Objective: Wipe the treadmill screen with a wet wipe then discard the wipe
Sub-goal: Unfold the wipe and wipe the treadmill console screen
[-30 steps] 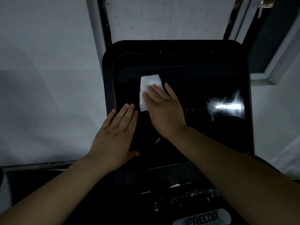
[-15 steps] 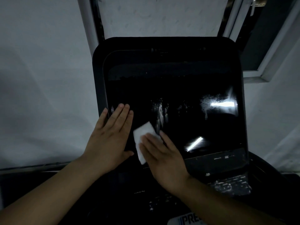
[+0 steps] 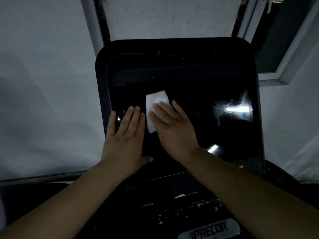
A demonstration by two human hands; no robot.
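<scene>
The treadmill screen [image 3: 198, 87] is a large glossy black panel tilted toward me, with glare patches at its right. A white wet wipe [image 3: 154, 104] lies flat on the left-middle of the glass. My right hand [image 3: 172, 128] presses on the wipe with flat fingers, covering its lower right part. My left hand [image 3: 125, 137] lies flat and open on the screen's left edge, just beside the wipe, holding nothing.
Below the screen runs the dark console with a Precor badge [image 3: 209, 230]. White wall surrounds the screen; a window frame [image 3: 283, 66] stands at the upper right. Dark upright posts [image 3: 101, 19] rise behind the screen.
My right hand slid the wipe down to the screen's lower left, then back up to the left-middle. My left hand stayed flat on the left edge.
</scene>
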